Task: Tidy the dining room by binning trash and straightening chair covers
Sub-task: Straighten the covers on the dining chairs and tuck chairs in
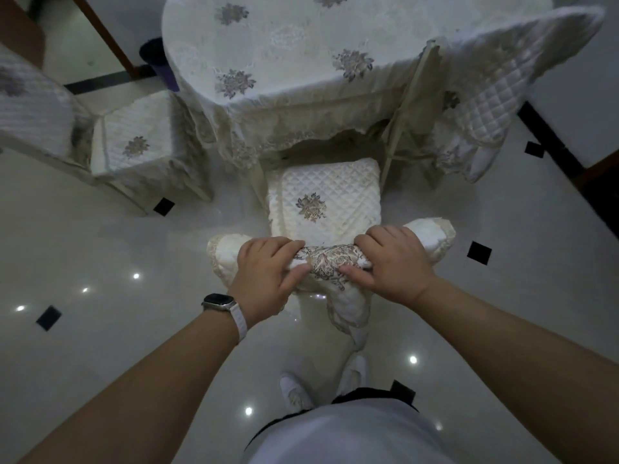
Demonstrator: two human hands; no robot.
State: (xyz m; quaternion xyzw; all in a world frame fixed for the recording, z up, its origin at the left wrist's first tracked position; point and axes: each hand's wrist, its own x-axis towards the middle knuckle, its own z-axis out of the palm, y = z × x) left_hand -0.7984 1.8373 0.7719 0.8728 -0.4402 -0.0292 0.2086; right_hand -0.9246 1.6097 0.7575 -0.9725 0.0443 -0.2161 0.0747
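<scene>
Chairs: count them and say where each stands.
3: the near chair straight ahead, the left chair beside the table, the right chair opposite. Others may be hidden behind the table.

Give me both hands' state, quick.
Left hand: grips the chair cover at the top of the backrest.
Right hand: grips the same cover, close beside the left.

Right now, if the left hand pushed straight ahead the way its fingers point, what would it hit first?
The left hand grips the chair-back cover, fingers pointing over the seat cushion. Going level, it likely meets the tablecloth fringe first; the cushion seems lower, though depth is unclear.
</scene>
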